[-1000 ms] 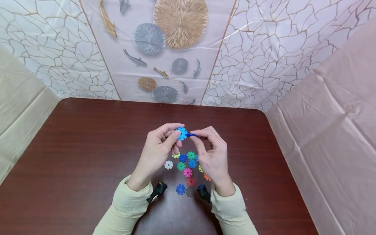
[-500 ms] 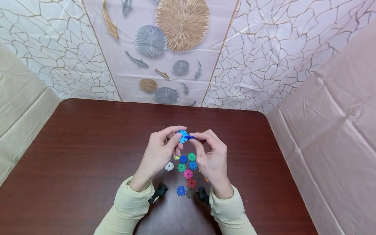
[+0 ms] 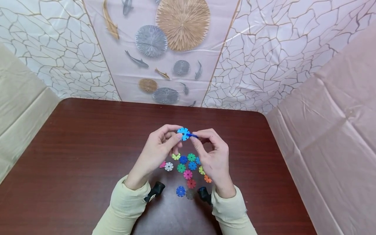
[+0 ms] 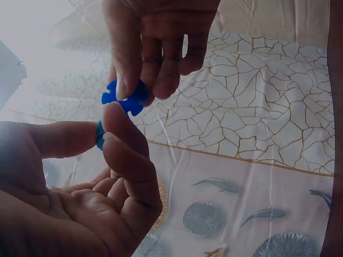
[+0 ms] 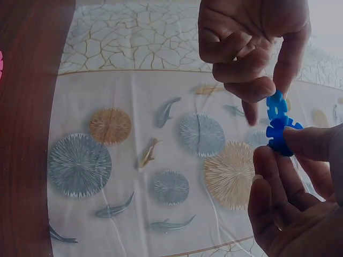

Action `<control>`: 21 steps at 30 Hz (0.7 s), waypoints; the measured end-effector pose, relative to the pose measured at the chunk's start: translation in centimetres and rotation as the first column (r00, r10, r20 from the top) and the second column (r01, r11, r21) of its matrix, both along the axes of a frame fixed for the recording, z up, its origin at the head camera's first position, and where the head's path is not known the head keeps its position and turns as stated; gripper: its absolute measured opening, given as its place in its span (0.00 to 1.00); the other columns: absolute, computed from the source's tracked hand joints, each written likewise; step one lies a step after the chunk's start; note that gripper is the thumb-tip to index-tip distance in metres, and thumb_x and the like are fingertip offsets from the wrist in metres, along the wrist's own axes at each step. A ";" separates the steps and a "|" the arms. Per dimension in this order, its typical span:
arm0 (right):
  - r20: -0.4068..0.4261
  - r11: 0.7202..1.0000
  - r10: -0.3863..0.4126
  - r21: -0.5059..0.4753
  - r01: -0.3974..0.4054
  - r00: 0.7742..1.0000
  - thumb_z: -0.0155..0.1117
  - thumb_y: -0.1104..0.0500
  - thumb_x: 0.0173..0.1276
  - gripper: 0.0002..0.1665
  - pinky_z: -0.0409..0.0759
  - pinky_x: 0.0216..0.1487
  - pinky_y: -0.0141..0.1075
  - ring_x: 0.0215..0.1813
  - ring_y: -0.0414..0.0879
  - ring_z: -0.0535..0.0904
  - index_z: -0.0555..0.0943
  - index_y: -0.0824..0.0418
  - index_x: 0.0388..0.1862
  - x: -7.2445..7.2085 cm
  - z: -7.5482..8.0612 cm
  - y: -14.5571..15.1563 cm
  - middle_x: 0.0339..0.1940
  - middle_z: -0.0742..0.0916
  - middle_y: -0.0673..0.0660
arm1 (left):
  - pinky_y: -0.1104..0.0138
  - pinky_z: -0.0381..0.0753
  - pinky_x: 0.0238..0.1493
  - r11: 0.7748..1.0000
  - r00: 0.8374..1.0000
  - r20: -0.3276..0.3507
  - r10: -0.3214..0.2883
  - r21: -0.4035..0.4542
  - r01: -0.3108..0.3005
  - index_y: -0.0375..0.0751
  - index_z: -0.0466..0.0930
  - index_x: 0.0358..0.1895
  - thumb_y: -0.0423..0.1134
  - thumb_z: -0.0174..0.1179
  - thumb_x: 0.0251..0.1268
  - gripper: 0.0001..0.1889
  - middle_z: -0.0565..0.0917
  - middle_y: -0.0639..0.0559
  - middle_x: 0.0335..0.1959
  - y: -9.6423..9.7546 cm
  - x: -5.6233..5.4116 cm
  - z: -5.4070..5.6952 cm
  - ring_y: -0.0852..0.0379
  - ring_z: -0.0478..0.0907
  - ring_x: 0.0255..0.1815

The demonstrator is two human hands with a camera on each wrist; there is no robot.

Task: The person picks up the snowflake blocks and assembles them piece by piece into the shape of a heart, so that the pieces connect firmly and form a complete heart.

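My left hand [image 3: 160,145] pinches a light blue notched disc [image 3: 183,134] between thumb and fingers, its flat face toward the head camera. From the other side, my right hand [image 3: 213,153] pinches a dark blue notched disc [image 4: 126,98], which stands edge-on in the head view. The two discs meet at their rims, crosswise to each other. In the right wrist view the dark blue disc overlaps the light blue disc [image 5: 276,106]; how deep the slots engage is hard to tell. Both hands are raised above the table.
Below the hands, several loose notched discs lie on the brown table [image 3: 88,147], among them a white disc [image 3: 168,166], a pink disc [image 3: 188,174], a red disc [image 3: 191,183] and an orange disc [image 3: 208,178]. A patterned curtain [image 3: 164,65] hangs behind the table.
Both hands keep their pinch on the joined discs and shift only slightly. The light blue disc shows a little more of its face now, and more loose discs are visible beneath the hands.
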State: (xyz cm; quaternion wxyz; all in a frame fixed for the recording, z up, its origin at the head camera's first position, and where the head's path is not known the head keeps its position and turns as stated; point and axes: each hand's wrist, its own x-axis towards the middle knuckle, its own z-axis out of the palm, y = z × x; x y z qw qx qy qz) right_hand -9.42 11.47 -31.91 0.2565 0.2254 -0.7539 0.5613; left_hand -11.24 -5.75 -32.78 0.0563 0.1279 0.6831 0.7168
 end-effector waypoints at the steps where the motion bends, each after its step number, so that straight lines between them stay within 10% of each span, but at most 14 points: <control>1: -0.003 1.000 0.005 -0.005 -0.005 1.000 0.68 0.78 0.56 0.12 0.80 0.39 0.33 0.36 0.49 0.80 0.82 0.72 0.39 0.0 0.1 -0.1 0.36 0.84 0.63 | 0.69 0.78 0.24 1.000 1.000 0.002 0.000 0.007 0.000 0.41 0.77 0.54 0.36 0.59 0.70 0.12 0.80 0.37 0.31 0.0 0.0 0.0 0.53 0.76 0.21; 21: 0.086 0.992 0.104 0.060 -0.109 0.991 0.75 0.66 0.56 0.18 0.84 0.43 0.42 0.45 0.47 0.84 0.88 0.57 0.46 -1.3 -2.5 1.6 0.44 0.87 0.49 | 0.67 0.81 0.28 0.996 0.996 -0.049 0.076 -0.038 -0.078 0.47 0.80 0.59 0.38 0.59 0.70 0.16 0.80 0.43 0.30 0.4 0.0 -0.1 0.49 0.78 0.27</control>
